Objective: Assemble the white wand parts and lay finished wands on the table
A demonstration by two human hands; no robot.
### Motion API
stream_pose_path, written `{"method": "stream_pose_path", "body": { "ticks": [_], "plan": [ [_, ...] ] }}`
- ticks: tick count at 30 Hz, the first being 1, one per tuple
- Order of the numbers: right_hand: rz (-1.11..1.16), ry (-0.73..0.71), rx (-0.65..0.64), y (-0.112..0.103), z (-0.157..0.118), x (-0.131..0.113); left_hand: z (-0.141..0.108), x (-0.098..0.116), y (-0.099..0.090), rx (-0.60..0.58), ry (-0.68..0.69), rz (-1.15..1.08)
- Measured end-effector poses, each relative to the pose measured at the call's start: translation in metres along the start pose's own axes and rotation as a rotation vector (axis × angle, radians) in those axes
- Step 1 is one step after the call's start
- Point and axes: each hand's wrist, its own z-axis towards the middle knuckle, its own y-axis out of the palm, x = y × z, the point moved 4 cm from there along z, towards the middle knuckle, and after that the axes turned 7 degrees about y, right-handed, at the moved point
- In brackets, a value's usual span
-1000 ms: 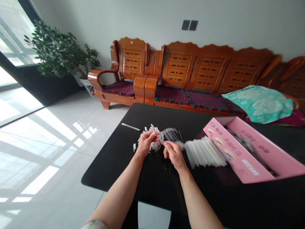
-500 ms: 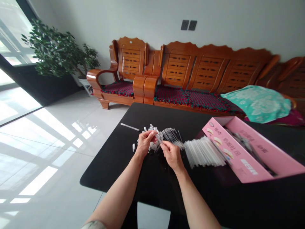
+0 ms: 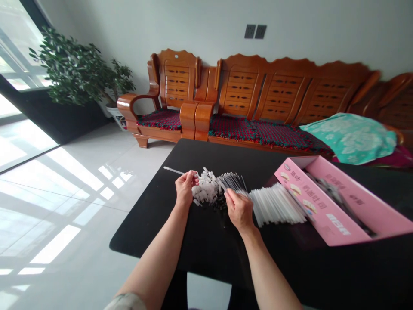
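My left hand (image 3: 183, 189) is closed in a pinch at the left edge of a heap of small white plastic caps (image 3: 206, 187). Whatever lies between its fingertips is too small to make out. My right hand (image 3: 239, 209) grips a slim translucent pen barrel (image 3: 222, 184), which points up and left over the heap. Thin dark pen refills (image 3: 232, 181) lie side by side behind this hand. To its right is a row of white translucent tubes (image 3: 277, 204). Small black pieces (image 3: 219, 203) lie at the heap's near side. One white pen-like stick (image 3: 172, 170) lies apart, beyond my left hand.
A pink open box (image 3: 322, 206) with dark and grey contents stands on the black table (image 3: 155, 228) at the right. Behind the table is a wooden bench (image 3: 245, 86) with a turquoise cloth (image 3: 351, 137). A potted plant (image 3: 77, 69) stands at the left.
My hands were together at the barrel's end over the caps; now they are apart. The left has moved left, the right slightly right with the barrel, and more of the heap shows.
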Motion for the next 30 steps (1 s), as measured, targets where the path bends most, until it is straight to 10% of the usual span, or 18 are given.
{"method": "stream_pose_path", "body": {
  "ticks": [8,15,20,30],
  "plan": [
    [-0.094,0.204,0.197,-0.018,0.005,0.042,-0.022,0.007,0.021,-0.268,0.206,0.430],
    [-0.495,0.489,0.467,-0.079,-0.006,0.115,-0.021,0.005,0.026,-0.324,0.366,0.744],
    [-0.520,0.536,0.529,-0.085,-0.014,0.134,-0.022,0.006,0.032,-0.364,0.466,0.925],
    [-0.535,0.483,0.553,-0.080,-0.012,0.131,0.005,0.022,-0.011,-0.012,0.426,1.119]
  ]
}}
